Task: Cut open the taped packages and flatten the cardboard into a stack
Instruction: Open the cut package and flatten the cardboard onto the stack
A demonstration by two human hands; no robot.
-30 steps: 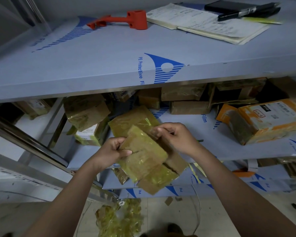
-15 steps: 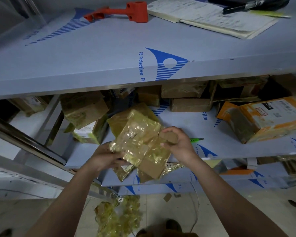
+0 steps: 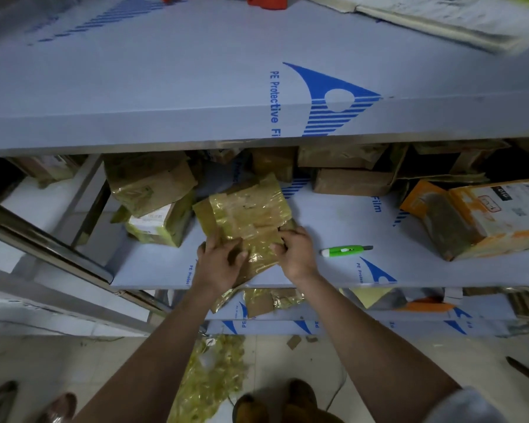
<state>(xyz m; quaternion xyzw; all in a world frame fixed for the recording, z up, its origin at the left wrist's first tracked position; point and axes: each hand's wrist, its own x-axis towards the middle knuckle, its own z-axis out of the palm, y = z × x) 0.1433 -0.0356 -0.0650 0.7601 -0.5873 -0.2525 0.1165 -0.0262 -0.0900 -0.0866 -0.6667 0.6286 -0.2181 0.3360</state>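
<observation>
A flattened piece of brown cardboard (image 3: 245, 213) covered in yellowish clear tape lies on the middle shelf (image 3: 333, 270), on top of other flat pieces. My left hand (image 3: 222, 259) presses on its near left corner with spread fingers. My right hand (image 3: 295, 250) holds its near right edge, fingers curled over the cardboard. A green utility knife (image 3: 345, 250) lies on the shelf just right of my right hand.
Taped packages sit at the shelf's left (image 3: 151, 190), back (image 3: 351, 180) and right, where an orange-taped box (image 3: 483, 215) lies. Crumpled tape (image 3: 217, 374) litters the floor. The top shelf (image 3: 196, 87) holds an orange tool (image 3: 266, 1) and papers.
Both hands lowered the taped cardboard from mid-air onto the flat pieces on the shelf. The green knife, hidden before, now shows beside my right hand.
</observation>
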